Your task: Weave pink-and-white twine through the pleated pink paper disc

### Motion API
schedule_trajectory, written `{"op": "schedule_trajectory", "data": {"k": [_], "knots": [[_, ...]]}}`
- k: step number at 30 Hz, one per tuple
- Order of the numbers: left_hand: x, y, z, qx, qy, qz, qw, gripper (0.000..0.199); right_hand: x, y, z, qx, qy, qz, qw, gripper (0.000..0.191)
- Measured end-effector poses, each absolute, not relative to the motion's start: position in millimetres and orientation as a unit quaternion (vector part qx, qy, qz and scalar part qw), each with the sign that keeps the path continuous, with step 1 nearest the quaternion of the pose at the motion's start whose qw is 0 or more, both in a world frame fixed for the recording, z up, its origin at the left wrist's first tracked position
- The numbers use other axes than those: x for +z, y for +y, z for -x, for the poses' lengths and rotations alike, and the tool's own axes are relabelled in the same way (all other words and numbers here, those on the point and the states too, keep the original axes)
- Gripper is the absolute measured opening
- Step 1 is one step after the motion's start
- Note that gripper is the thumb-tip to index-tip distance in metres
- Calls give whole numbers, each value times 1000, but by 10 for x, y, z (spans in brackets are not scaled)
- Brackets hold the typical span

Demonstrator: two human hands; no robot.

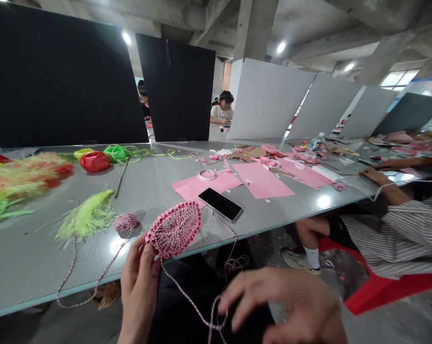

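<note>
The left hand pinches the woven disc, likely light, pliable and best held by its rim. The right hand has fingers apart beside twisted cord.

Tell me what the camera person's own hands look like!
The left hand is bare, with no glove, ring or bracelet showing. The right hand is bare too, but blurry, so little details are hard to see. No sleeves show.

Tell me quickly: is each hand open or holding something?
Left hand: closed on the edge of the pink woven oval.
Right hand: loosely open, blurred; whether it hooks the cord cannot be told.
</note>
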State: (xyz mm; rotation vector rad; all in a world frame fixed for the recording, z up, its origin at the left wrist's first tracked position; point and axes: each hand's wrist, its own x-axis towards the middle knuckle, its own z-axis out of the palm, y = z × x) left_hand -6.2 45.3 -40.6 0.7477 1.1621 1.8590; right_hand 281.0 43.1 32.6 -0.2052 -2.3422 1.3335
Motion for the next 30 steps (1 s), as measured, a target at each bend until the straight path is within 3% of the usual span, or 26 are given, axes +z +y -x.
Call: {"op": "schedule_trajectory", "data": {"k": [3,6,8,10,15,17,19,21,23,26,30], "knots": [[-365,455,56,750,414,-241,456,33,406,654,-2770,353,-793,345,357,22],[-338,446,22,744,405,-231,478,32,288,890,-2531,285,-728,418,462,44],[-330,425,1,726,401,-242,504,35,190,979,-2328,339,-735,362,462,71],[-325,388,0,710,375,-271,531,47,133,997,-2161,381,-742,319,450,79],[-278,258,76,638,348,-421,542,94,159,962,-2090,405,-737,307,446,69],[-257,226,102,612,357,-424,564,104,175,1014,-2171,427,-747,281,425,62],[-252,223,114,612,367,-412,567,105,156,1121,-2274,393,-766,305,407,49],[-266,246,113,628,383,-417,534,101,86,1274,-2382,275,-768,412,406,44],[-287,276,102,643,393,-429,498,99,-27,1440,-2478,161,-735,522,402,54],[-308,302,77,646,400,-443,476,99,-202,1635,-2567,133,-709,580,379,76],[-294,302,62,657,394,-437,472,96,-321,1731,-2589,123,-690,604,378,75]]}}
